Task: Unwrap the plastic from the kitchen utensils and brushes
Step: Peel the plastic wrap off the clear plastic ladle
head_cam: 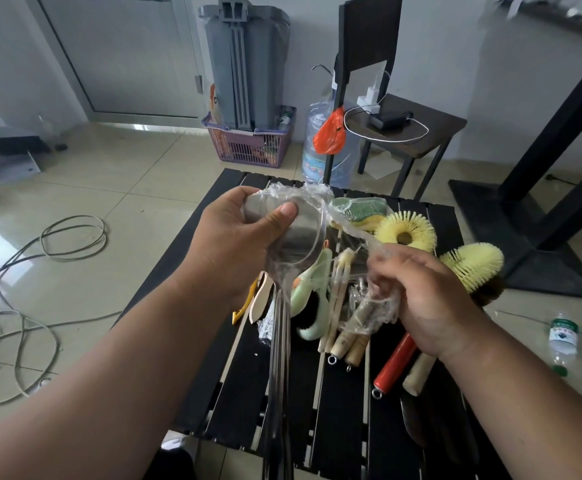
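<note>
One item is mid-unwrap: the left hand [244, 233] grips a steel spatula [300, 233] at 12 o'clock while the right hand [421, 299] at 3 o'clock pinches the plastic wrap [351, 233] stretched off it. Most brushes [405, 232] on the black table [345, 410] look bare; wrapped wooden handles [362, 317] below seem left.

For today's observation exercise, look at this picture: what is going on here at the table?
A person is stripping clear plastic wrap off a steel spatula. The left hand grips the spatula's blade, thumb pressed on the metal, while the right hand pinches a bunched strand of the wrap that stretches from the blade. On the black slatted table below lie yellow round brushes, a green sponge, a green brush and wooden-handled tools, some with plastic on them.
</note>
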